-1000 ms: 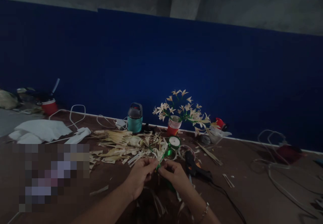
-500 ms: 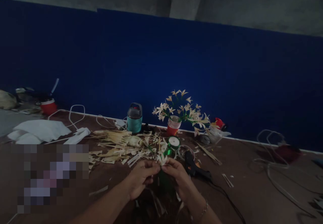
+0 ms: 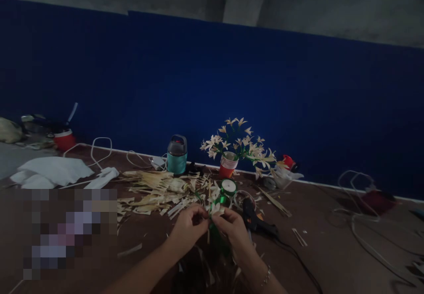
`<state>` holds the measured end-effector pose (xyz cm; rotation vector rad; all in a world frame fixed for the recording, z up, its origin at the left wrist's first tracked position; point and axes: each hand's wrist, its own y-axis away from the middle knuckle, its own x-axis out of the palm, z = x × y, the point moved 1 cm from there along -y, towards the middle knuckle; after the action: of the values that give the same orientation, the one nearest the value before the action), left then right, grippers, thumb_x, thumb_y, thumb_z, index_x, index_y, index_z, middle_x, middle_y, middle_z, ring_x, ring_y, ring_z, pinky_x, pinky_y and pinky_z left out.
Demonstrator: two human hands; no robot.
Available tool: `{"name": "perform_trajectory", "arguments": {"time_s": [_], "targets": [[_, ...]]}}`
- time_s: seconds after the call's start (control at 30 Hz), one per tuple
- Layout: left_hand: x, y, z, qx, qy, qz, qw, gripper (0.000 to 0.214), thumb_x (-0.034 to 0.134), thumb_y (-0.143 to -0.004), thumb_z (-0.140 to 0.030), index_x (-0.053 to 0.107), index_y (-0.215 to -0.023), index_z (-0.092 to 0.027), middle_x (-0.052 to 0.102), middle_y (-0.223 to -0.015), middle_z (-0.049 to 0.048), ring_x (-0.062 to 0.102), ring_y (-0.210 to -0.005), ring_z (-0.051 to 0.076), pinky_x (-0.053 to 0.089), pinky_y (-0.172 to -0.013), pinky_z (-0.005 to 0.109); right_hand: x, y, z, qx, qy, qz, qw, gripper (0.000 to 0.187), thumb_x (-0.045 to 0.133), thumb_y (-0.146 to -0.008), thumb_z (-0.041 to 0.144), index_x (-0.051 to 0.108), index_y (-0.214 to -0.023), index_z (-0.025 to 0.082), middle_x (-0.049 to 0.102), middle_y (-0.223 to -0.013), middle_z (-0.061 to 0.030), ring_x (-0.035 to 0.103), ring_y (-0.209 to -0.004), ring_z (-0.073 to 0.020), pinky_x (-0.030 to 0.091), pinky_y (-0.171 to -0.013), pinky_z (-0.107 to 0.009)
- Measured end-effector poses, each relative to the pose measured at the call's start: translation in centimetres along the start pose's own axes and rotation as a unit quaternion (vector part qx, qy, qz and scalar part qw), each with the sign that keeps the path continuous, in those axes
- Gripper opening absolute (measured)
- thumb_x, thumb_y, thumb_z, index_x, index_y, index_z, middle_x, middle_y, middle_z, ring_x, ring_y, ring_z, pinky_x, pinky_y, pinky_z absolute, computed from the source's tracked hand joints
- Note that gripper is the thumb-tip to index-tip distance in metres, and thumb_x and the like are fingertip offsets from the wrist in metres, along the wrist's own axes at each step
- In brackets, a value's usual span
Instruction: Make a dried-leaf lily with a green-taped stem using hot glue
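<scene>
Low in the centre, my left hand (image 3: 190, 228) and my right hand (image 3: 234, 231) come together fingertip to fingertip. Between them is a small pale flower (image 3: 216, 208) with pointed petals, apparently of dried husk. The right thumb and fingers pinch it beside its petals. My left fingers are closed at its base, where a thin pale strip hangs down; their exact grip is partly hidden. Just beyond the hands stands a roll of shiny green ribbon (image 3: 228, 187). A black glue gun (image 3: 258, 223) lies right of my right hand.
Dried husk pieces (image 3: 152, 192) spread at the left. A red-and-white cup (image 3: 228, 165) holds several pale flowers (image 3: 247, 146) near the blue wall (image 3: 198, 73). A teal-and-grey container (image 3: 176, 156) stands left of it. White cloth (image 3: 54, 172) lies far left; cables (image 3: 353, 214) run at right.
The flower has turned and leans more to the right. My left fingers have curled and shifted slightly at its base; my right hand has barely moved.
</scene>
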<state>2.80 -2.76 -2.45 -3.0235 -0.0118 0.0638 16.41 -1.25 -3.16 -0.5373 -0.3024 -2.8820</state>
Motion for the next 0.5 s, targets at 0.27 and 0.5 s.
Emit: {"name": "perform_trajectory", "arguments": {"time_s": [0.27,0.5], "targets": [[-0.18,-0.03,0.37,0.015,0.0,-0.006,1.0,0.007,0.062,-0.064,-0.019,0.06,-0.058,-0.016,0.057,-0.07,0.0028,0.052,-0.071,0.016,0.04,-0.064,0.025,0.2,0.06,0.06,-0.022,0.018,-0.017,0.999,0.028,0.08,-0.052,0.033,0.061,-0.061,0.015,0.056,-0.051,0.0045,0.048,-0.046,-0.0085,0.039,-0.047,-0.02],[0.07,0.39,-0.08,-0.212,0.212,0.052,0.953,0.036,0.078,-0.048,-0.036,0.051,-0.057,-0.014,0.043,-0.053,-0.0065,0.029,-0.044,0.003,0.015,-0.041,0.017,-0.38,0.2,0.65,0.048,-0.015,0.097,0.994,0.037,0.081,-0.05,0.027,0.068,-0.082,0.016,0.066,-0.067,-0.001,0.061,-0.061,-0.0154,0.046,-0.061,-0.026]]}}
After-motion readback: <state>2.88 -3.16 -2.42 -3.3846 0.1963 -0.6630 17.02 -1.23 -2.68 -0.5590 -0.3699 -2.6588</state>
